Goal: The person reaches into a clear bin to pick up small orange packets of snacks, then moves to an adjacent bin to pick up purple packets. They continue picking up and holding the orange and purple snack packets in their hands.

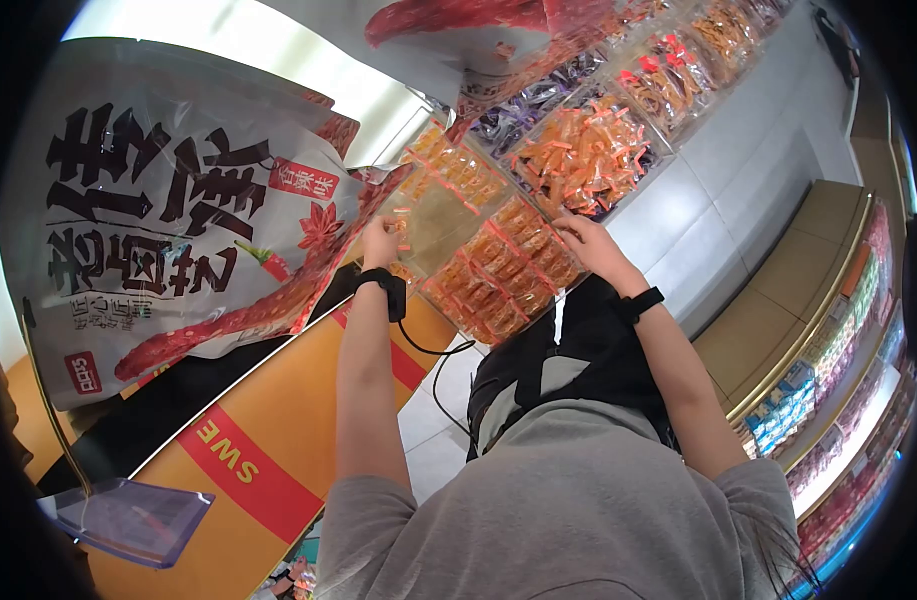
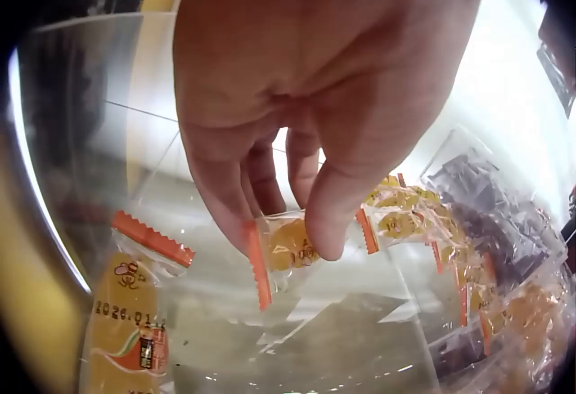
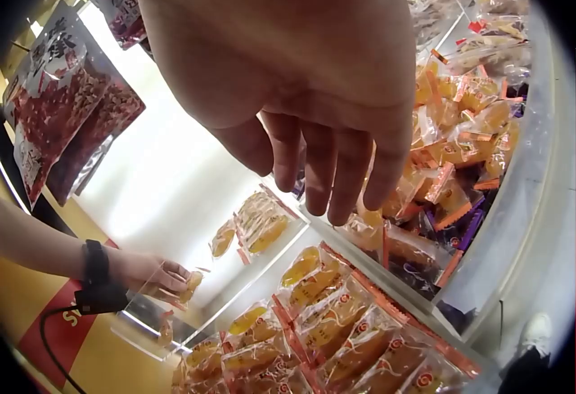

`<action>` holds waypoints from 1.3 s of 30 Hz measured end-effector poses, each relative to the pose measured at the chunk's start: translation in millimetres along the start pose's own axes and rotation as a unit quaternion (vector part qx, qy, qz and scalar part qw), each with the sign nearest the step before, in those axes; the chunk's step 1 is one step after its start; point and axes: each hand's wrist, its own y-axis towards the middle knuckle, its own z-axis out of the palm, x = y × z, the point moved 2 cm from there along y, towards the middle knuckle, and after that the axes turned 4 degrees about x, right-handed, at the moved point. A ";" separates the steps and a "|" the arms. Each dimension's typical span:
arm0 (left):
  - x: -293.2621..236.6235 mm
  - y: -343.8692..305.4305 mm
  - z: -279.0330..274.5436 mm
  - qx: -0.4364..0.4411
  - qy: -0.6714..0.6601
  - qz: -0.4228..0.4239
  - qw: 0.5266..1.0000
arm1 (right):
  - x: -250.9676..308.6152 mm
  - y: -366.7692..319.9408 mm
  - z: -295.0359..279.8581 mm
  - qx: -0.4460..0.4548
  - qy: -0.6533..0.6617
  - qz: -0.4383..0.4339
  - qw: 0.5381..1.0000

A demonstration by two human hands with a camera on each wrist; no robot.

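Thumb and fingers of my left hand (image 1: 381,243) pinch a small clear packet (image 2: 281,239) with an orange zigzag end and a yellowish piece inside. That hand is over the left part of a clear plastic bin (image 2: 378,308), whose floor shows beneath it. Another such packet (image 2: 130,304), date-printed, lies beside it. At the bin's right side, my right hand (image 1: 591,247) holds nothing; its loosely bent fingers (image 3: 317,165) hang above the divider (image 3: 319,237). Rows of orange-edged packets (image 1: 503,270) fill the near part of the bin, below that hand.
A neighbouring bin holds heaped orange-wrapped packets (image 1: 583,150), with purple ones (image 1: 523,105) beside them. Large printed snack bags (image 1: 178,220) stand at left, above an orange stand (image 1: 268,450). Stocked shelves (image 1: 828,370) line the right, across a tiled floor (image 1: 718,220).
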 end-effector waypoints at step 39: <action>-115.0 -6.9 42.7 -0.127 0.415 0.203 0.878 | 2.3 -1.7 -7.6 -0.006 0.002 0.005 1.000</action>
